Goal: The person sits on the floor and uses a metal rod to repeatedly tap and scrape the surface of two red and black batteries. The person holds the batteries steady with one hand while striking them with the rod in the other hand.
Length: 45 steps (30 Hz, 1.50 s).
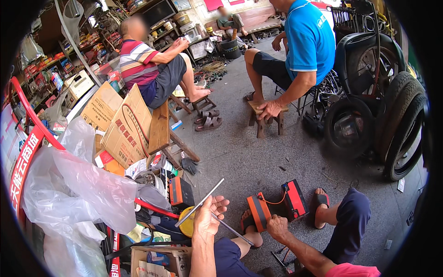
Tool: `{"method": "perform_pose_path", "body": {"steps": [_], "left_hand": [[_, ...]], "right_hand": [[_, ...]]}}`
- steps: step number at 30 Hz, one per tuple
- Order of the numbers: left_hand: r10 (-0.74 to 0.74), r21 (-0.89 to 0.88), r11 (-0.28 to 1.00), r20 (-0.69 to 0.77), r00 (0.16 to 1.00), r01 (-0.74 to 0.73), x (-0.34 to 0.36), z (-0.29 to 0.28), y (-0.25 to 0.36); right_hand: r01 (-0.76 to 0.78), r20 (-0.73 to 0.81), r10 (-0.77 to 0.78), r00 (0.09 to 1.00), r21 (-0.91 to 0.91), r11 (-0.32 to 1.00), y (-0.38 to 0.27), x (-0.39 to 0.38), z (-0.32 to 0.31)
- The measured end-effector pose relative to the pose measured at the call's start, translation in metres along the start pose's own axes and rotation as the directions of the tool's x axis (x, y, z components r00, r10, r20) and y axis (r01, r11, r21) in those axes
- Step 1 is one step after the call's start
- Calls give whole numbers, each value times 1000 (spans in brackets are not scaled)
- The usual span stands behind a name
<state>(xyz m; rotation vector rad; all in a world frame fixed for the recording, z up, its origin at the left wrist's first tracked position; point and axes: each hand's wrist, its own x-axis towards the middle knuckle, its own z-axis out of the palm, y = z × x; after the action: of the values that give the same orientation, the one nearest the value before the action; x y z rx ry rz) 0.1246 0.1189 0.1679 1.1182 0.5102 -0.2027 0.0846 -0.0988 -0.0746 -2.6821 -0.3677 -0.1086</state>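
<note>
Hands first: left hand is raised over the knee, fingers half spread, thumb and palm loosely pinching a thin metal rod near its lower end — rod angles up and right, free tip in open air, so likely held out for inspection rather than for force. A second thin rod runs from under that hand down toward the sandalled foot; whether the hand grips it too, cannot tell.

Right hand is curled down onto the near corner of the orange-and-black battery pack, which lies on the concrete floor between the person's two feet — feet bracket it, looks like a way to keep it from sliding. Orange lead loops over its top.

Left side is tight: cardboard box, yellow disc, clear plastic sheeting and a red frame crowd right up to the left forearm. Rod tip has room only up and right.

Ahead — bare floor is the open lane. Beyond it a wooden bench with a seated person in a striped shirt, a low stool under the hand of a person in a blue shirt, and stacked tyres closing off the right edge.
</note>
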Motion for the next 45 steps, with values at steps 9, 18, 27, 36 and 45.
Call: {"method": "perform_pose_path", "body": {"steps": [9,18,27,36,45], "left_hand": [[5,35,999,-13,1000,-4,-8,8,9],[-7,7,1000,8,1000,7,5,-14,-4],[13,51,999,13,1000,-14,0,0,5],[28,40,999,14,1000,-28,-2,-2,5],[27,30,999,29,999,-28,0,-4,4]], "right_hand": [[-76,-54,78,995,45,996,-6,-1,-13],[-310,31,345,938,516,798,33,-3,1],[-323,127,310,942,592,739,26,1,-14],[-84,-53,104,993,285,955,9,-1,-11],[-82,33,75,997,348,934,16,2,-16]]}}
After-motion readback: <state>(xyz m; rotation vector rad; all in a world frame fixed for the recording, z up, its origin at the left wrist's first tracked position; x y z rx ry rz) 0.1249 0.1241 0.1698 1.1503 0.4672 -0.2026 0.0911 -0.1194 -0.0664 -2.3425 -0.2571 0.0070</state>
